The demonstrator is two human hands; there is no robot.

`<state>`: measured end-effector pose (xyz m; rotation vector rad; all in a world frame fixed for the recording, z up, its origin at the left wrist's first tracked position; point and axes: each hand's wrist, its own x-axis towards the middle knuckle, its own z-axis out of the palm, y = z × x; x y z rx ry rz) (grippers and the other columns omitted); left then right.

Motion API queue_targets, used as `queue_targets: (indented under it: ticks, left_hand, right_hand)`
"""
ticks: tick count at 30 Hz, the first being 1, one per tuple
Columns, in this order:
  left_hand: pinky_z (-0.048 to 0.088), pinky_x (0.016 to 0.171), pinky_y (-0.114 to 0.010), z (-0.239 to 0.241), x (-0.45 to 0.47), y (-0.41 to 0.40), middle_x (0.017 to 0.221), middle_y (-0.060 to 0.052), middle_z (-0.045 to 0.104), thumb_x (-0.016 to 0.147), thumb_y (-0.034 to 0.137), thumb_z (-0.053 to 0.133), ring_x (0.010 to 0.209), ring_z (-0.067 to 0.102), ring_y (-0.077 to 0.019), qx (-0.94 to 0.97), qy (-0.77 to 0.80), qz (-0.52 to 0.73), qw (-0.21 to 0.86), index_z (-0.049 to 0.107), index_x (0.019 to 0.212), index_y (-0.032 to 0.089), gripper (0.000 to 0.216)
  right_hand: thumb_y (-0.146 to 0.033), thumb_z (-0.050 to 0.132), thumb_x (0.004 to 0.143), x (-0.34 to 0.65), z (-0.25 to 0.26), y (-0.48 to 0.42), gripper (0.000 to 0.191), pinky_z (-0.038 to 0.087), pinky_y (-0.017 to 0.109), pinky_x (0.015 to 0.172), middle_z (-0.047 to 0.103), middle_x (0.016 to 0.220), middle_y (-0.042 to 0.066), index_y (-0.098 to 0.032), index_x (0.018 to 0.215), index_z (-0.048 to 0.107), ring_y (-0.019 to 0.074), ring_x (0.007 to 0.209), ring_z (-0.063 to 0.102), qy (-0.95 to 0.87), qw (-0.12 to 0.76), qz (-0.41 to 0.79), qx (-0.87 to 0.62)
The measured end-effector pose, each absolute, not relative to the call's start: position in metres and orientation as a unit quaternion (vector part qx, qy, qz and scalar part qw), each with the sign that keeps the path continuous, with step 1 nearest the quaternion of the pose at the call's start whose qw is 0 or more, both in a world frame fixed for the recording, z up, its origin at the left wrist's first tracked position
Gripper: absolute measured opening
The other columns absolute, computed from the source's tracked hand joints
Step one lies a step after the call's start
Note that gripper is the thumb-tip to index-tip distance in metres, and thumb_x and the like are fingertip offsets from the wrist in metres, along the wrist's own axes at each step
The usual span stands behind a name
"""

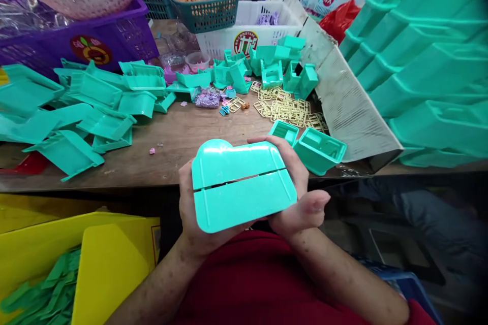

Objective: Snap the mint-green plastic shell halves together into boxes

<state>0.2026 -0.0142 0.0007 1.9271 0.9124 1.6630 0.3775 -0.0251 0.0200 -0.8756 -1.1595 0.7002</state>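
Between my two hands, just in front of the table edge, is a turquoise plastic casing (244, 195) with rounded corners and a bump on its far left side. A thin dark gap runs across its top, between two panels. My left hand (188, 223) wraps around the casing's left side, fingers mostly hidden behind and below it. On the other side, my right hand (299, 210) grips the right end, its thumb sticking out to the right. Close beyond that hand, two open turquoise boxes (320, 150) lie on the table.
Turquoise panels (102, 96) are heaped at left on the wooden table (183, 137). Yellow plastic frames (285, 106) and small purple parts (208, 97) lie mid-table. A cardboard wall (343, 76) and stacked turquoise shells (430, 71) stand at right. A yellow bin (118, 254) holds green parts.
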Motion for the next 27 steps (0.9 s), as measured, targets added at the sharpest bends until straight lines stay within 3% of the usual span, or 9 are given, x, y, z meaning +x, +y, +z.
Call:
queue_targets:
  ticks: [5, 13, 16, 18, 20, 22, 25, 27]
  left_hand:
    - [0.082, 0.098, -0.049, -0.003, 0.203, -0.02, 0.141, -0.006, 0.085, 0.083, 0.075, 0.117, 0.12, 0.092, -0.0326, 0.689, 0.359, 0.599, 0.193, 0.063, 0.174, 0.036, 0.113]
    - [0.079, 0.096, -0.044, -0.003, 0.211, -0.017, 0.143, -0.006, 0.085, 0.091, 0.07, 0.113, 0.119, 0.091, -0.0307, 0.679, 0.377, 0.592, 0.216, 0.063, 0.171, 0.034, 0.101]
    - [0.079, 0.097, -0.042, -0.009, 0.216, -0.014, 0.145, -0.007, 0.085, 0.083, 0.059, 0.121, 0.12, 0.091, -0.0298, 0.665, 0.347, 0.621, 0.225, 0.065, 0.167, 0.033, 0.105]
    - [0.079, 0.104, -0.042, -0.013, 0.218, -0.014, 0.146, -0.008, 0.086, 0.073, 0.049, 0.127, 0.125, 0.091, -0.031, 0.629, 0.345, 0.631, 0.295, 0.07, 0.162, 0.031, 0.107]
    - [0.078, 0.109, -0.043, -0.015, 0.219, -0.013, 0.142, -0.008, 0.089, 0.068, 0.052, 0.128, 0.127, 0.091, -0.0328, 0.54, 0.366, 0.639, 0.406, 0.078, 0.153, 0.029, 0.101]
    - [0.079, 0.111, -0.046, -0.012, 0.22, -0.011, 0.139, -0.01, 0.091, 0.083, 0.076, 0.114, 0.13, 0.09, -0.0361, 0.446, 0.393, 0.636, 0.492, 0.084, 0.145, 0.028, 0.085]
    - [0.08, 0.116, -0.056, 0.003, 0.225, -0.008, 0.146, -0.013, 0.091, 0.101, 0.108, 0.073, 0.146, 0.085, -0.0422, 0.333, 0.384, 0.624, 0.593, 0.087, 0.143, 0.03, 0.09]
    - [0.077, 0.124, -0.061, 0.011, 0.231, -0.008, 0.151, -0.01, 0.09, 0.092, 0.114, 0.076, 0.159, 0.079, -0.0446, 0.263, 0.359, 0.605, 0.66, 0.09, 0.139, 0.034, 0.094]
  right_hand:
    - [-0.107, 0.036, 0.108, 0.382, 0.018, -0.019, 0.097, 0.073, 0.06, 0.094, 0.089, 0.116, 0.013, -0.028, 0.142, 0.082, 0.0449, 0.114, 0.09, -0.553, 0.667, 0.273, -0.417]
    - [-0.116, 0.037, 0.099, 0.388, 0.021, -0.011, 0.103, 0.073, 0.064, 0.087, 0.089, 0.109, 0.015, -0.03, 0.127, 0.086, 0.0452, 0.105, 0.089, -0.527, 0.648, 0.283, -0.472]
    - [-0.111, 0.028, 0.105, 0.392, 0.016, -0.006, 0.105, 0.073, 0.065, 0.091, 0.09, 0.118, 0.017, -0.028, 0.134, 0.084, 0.0444, 0.108, 0.087, -0.555, 0.64, 0.274, -0.455]
    - [-0.109, 0.026, 0.108, 0.397, 0.014, -0.005, 0.106, 0.074, 0.065, 0.097, 0.089, 0.125, 0.016, -0.027, 0.143, 0.083, 0.0432, 0.111, 0.087, -0.568, 0.636, 0.274, -0.444]
    - [-0.113, 0.038, 0.105, 0.401, 0.015, -0.006, 0.108, 0.075, 0.065, 0.109, 0.088, 0.14, 0.014, -0.03, 0.158, 0.08, 0.0431, 0.123, 0.087, -0.583, 0.626, 0.289, -0.429]
    - [-0.117, 0.066, 0.093, 0.401, 0.017, -0.009, 0.121, 0.07, 0.068, 0.129, 0.082, 0.164, 0.014, -0.033, 0.18, 0.066, 0.0462, 0.148, 0.082, -0.61, 0.604, 0.307, -0.411]
    - [-0.103, 0.105, 0.07, 0.392, 0.016, -0.015, 0.161, 0.056, 0.072, 0.149, 0.067, 0.19, 0.018, -0.035, 0.199, 0.036, 0.0495, 0.177, 0.065, -0.636, 0.572, 0.328, -0.401]
    - [-0.093, 0.114, 0.068, 0.379, 0.014, -0.018, 0.164, 0.054, 0.073, 0.152, 0.064, 0.193, 0.02, -0.033, 0.199, 0.035, 0.0498, 0.18, 0.063, -0.625, 0.569, 0.337, -0.414]
